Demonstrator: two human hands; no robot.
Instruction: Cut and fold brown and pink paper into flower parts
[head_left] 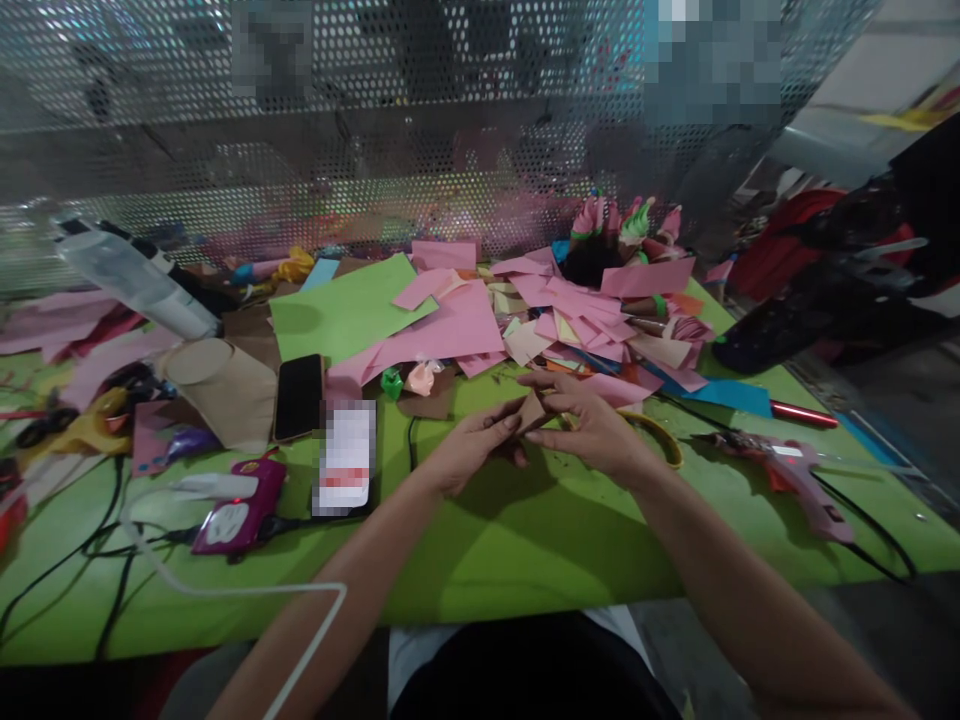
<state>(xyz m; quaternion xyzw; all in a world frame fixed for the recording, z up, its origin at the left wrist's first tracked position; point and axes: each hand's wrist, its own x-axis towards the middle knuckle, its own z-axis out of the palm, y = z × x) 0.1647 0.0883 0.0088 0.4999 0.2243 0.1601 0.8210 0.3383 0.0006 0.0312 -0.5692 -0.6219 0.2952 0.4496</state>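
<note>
Over the green table (450, 570), a small folded or rolled piece of brown paper (532, 411) sits between my two hands. My left hand (474, 442) grips it from the left, thumb on top and the other fingers partly hidden beneath. From the right, my right hand (596, 425) curves around the same piece, its fingers along the far side and its thumb on the near side. Just behind my hands lie a small green wrapped piece (391, 382) and a peach-coloured one (421, 377). A yellow-handled tool (660, 438) lies beside my right hand, partly covered by it.
A pink glue gun (810, 480) lies at the right with its cord. Pink paper scraps (577, 310) and a green sheet (337, 310) cover the back. At the left are a dark phone (298, 398), a lit phone (346, 458), a magenta plug block (244, 510) and a bottle (135, 280).
</note>
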